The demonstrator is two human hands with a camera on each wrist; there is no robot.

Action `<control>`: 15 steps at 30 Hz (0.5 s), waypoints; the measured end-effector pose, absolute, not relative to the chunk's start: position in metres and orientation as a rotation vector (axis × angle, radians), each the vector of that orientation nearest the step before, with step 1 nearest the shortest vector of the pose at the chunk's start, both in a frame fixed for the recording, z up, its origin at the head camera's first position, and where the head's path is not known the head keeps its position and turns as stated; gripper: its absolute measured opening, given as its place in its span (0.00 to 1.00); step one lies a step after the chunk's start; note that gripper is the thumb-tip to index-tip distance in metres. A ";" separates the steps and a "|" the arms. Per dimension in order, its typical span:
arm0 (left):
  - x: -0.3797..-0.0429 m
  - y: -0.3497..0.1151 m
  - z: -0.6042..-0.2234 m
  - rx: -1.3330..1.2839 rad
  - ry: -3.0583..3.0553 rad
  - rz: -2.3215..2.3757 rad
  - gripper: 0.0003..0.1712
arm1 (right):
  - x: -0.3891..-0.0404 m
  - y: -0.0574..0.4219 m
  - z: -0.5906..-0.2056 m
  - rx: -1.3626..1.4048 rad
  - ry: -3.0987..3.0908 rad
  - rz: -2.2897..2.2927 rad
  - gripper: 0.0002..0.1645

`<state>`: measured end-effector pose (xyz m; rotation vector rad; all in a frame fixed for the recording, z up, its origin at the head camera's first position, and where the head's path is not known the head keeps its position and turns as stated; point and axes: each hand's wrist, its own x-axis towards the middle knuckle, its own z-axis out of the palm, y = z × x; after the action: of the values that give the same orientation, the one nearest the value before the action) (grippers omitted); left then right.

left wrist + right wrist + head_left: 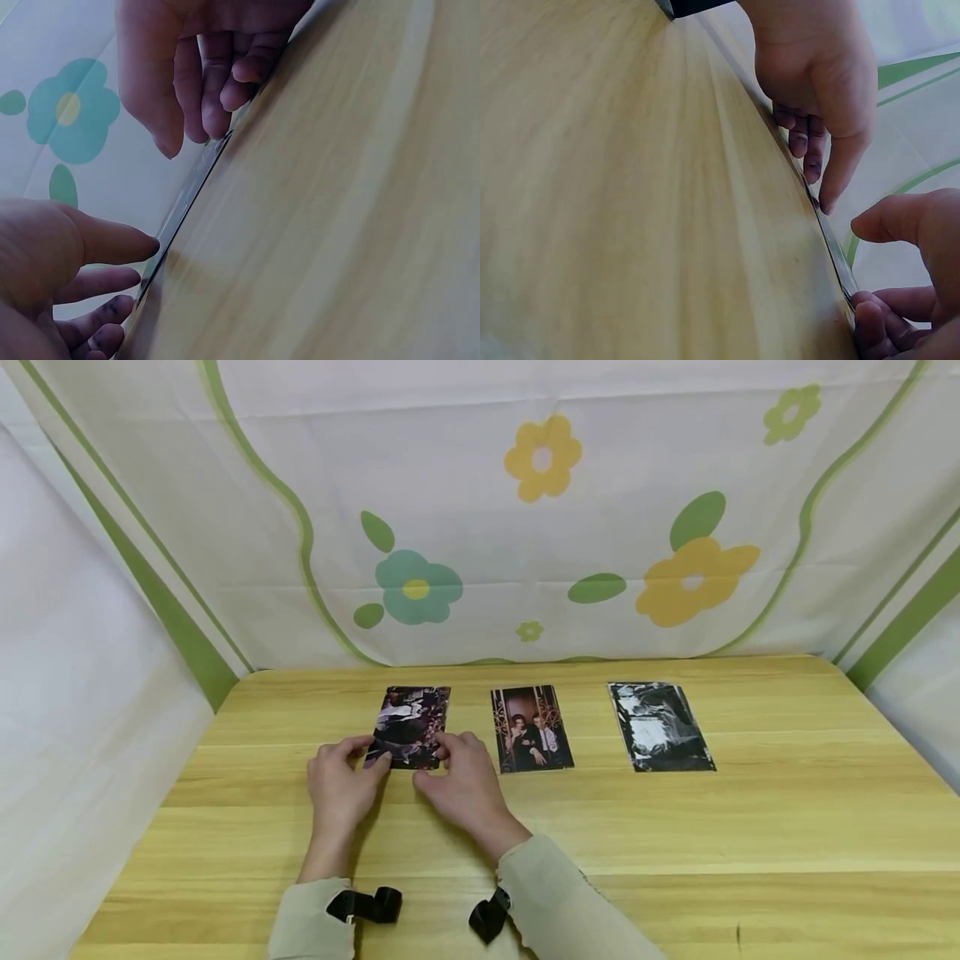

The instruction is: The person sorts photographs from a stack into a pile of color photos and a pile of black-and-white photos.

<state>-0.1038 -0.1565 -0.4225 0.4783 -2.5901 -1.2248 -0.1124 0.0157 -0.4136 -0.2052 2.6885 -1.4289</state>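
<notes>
A dark photo card [412,714] with a crowded scene lies flat on the table at the left of a row of such cards. My left hand [339,783] is at its lower left corner, thumb tip over the near edge and forefinger along the left side. At the right edge, my right hand [471,783] touches the card with its fingertips, its thumb apart from them near the lower right corner. Both wrist views show the card's near edge [191,191] low against the wood, between the two hands. Neither hand is closed around it.
A second photo card [534,731], showing two seated people, lies just right of my right hand. Farther right is a black-and-white photo card [662,728]. Behind the wooden table [675,835] hangs a white flowered cloth [480,527]. Black straps [367,906] circle both sleeves.
</notes>
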 end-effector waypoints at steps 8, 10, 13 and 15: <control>-0.103 -0.155 -0.410 0.521 -2.477 -1.417 0.19 | -0.107 0.043 -0.404 -0.208 2.562 -1.669 0.33; -0.102 -0.150 -0.403 0.498 -2.469 -1.475 0.19 | -0.106 0.057 -0.399 -0.209 2.563 -1.697 0.32; -0.101 -0.138 -0.394 0.436 -2.451 -1.573 0.19 | -0.105 0.080 -0.392 -0.182 2.602 -1.710 0.30; -0.100 -0.128 -0.391 0.387 -2.433 -1.645 0.18 | -0.105 0.096 -0.388 -0.139 2.635 -1.712 0.30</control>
<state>-0.1002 -0.1275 -0.3905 0.3872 -2.4327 -1.6449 -0.1054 0.0955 -0.3880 -0.1390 2.6354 -1.7116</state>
